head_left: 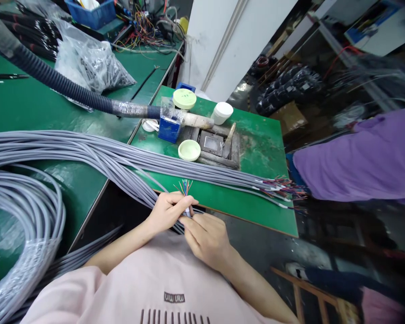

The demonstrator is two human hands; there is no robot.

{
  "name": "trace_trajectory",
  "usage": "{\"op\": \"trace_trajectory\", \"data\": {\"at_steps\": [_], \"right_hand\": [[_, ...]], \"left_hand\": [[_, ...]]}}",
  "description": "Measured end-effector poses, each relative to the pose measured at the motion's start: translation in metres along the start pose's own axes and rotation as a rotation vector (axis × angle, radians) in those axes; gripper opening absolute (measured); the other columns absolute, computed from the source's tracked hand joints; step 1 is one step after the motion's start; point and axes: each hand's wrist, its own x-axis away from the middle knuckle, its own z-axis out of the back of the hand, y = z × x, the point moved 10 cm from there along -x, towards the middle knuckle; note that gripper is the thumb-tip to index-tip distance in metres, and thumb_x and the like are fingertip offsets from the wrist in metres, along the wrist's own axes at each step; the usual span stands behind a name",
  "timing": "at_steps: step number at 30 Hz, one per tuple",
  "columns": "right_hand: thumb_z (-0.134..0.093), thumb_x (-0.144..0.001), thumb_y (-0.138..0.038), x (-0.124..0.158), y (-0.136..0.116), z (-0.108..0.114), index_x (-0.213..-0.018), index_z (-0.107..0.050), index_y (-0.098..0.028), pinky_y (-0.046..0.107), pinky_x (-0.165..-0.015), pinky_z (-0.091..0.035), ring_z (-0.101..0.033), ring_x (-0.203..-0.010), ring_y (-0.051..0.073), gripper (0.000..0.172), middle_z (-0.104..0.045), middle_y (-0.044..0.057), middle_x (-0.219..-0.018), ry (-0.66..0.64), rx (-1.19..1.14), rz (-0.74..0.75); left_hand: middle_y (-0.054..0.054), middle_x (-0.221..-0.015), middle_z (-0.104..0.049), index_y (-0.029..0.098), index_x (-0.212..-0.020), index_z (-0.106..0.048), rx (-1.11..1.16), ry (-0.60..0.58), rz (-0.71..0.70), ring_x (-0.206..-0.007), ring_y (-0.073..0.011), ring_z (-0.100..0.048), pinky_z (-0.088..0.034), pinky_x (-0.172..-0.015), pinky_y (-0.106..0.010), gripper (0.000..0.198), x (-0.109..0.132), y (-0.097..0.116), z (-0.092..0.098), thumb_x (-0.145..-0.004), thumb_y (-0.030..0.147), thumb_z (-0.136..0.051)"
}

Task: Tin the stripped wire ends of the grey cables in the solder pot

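Wires [186, 186] in red, green, blue and other colours fan upward from the end of a grey cable [187, 211] held in front of the person's chest, just off the near edge of a green table [259, 146]. The left hand [170, 210] pinches the cable end between thumb and curled fingers, close below the splayed wires; the right hand [206, 236] is closed just beneath, its thumb and bent forefinger pressed together around the same piece, the two hands nearly touching. Beyond them a thick bundle of grey cables [162, 164] crosses the table from the left, its stripped, coloured ends [283, 188] gathered toward the right edge. Behind the bundle, a dark, stained metal fixture [213, 143] sits with a pale shallow dish [189, 150] at its near left corner, while a round tub with a yellow-green top [184, 98] and a white cup [223, 112] stand behind it. A ribbed hose [77, 92] reaches in from the upper left, its end lying by a blue box [169, 129]. On the adjoining table [10, 108] rest a wrapped cable coil [42, 216] and a clear plastic bag [92, 63] of small grey parts. At the right, another person's purple sleeve [351, 157] shows near the stripped ends.
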Motion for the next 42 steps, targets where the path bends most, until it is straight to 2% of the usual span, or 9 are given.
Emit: {"op": "trace_trajectory", "data": {"at_steps": [6,14,27,33,38,42], "right_hand": [[-0.05,-0.087,-0.01,-0.001,0.001,-0.002,-0.087,-0.067,-0.016,0.028,-0.057,-0.041,-0.053,-0.054,0.013,0.018,-0.059,0.001,-0.06,0.0,-0.014,-0.004],[-0.05,-0.086,-0.01,-0.002,0.003,-0.003,-0.089,-0.067,-0.017,0.028,-0.057,-0.04,-0.053,-0.055,0.013,0.018,-0.059,0.001,-0.06,-0.005,-0.033,-0.005],[-0.051,-0.086,-0.009,-0.002,0.007,-0.008,-0.088,-0.068,-0.016,0.028,-0.056,-0.04,-0.053,-0.055,0.014,0.018,-0.058,0.001,-0.06,-0.022,-0.072,-0.01],[-0.051,-0.086,-0.01,-0.001,0.009,-0.011,-0.089,-0.068,-0.018,0.028,-0.057,-0.04,-0.053,-0.055,0.014,0.019,-0.059,0.001,-0.061,-0.028,-0.072,-0.027],[-0.051,-0.086,-0.01,-0.002,0.01,-0.011,-0.089,-0.068,-0.019,0.028,-0.056,-0.04,-0.052,-0.055,0.014,0.02,-0.06,0.001,-0.062,-0.024,-0.088,-0.032],[-0.052,-0.085,-0.009,-0.004,0.01,-0.01,-0.089,-0.068,-0.019,0.028,-0.056,-0.04,-0.052,-0.055,0.014,0.019,-0.059,0.001,-0.062,-0.017,-0.102,-0.036]], "left_hand": [[-0.005,-0.069,-0.074,0.018,-0.059,-0.07,0.011,-0.005,-0.026,-0.078,-0.0182,-0.07,-0.049,-0.08,-0.029,0.045,-0.001,0.003,0.0,-0.091,0.042,-0.05],[-0.006,-0.076,-0.075,0.018,-0.062,-0.071,0.025,-0.016,-0.051,-0.084,-0.0195,-0.071,-0.05,-0.078,-0.029,0.044,-0.001,0.003,0.0,-0.092,0.042,-0.049],[-0.006,-0.069,-0.073,0.018,-0.063,-0.069,0.028,-0.025,-0.069,-0.094,-0.0223,-0.07,-0.05,-0.083,-0.031,0.045,-0.003,0.002,0.0,-0.093,0.044,-0.047],[-0.008,-0.076,-0.075,0.017,-0.064,-0.07,0.078,-0.037,-0.04,-0.09,-0.0218,-0.07,-0.05,-0.081,-0.031,0.046,-0.004,0.0,0.0,-0.092,0.046,-0.047],[-0.007,-0.072,-0.073,0.017,-0.068,-0.072,0.107,-0.055,-0.006,-0.068,-0.0174,-0.067,-0.049,-0.078,-0.032,0.048,-0.004,-0.006,-0.001,-0.091,0.05,-0.046],[-0.006,-0.073,-0.073,0.017,-0.07,-0.073,0.125,-0.056,0.01,-0.063,-0.0162,-0.065,-0.049,-0.077,-0.032,0.048,-0.004,-0.009,-0.001,-0.091,0.051,-0.046]]}}
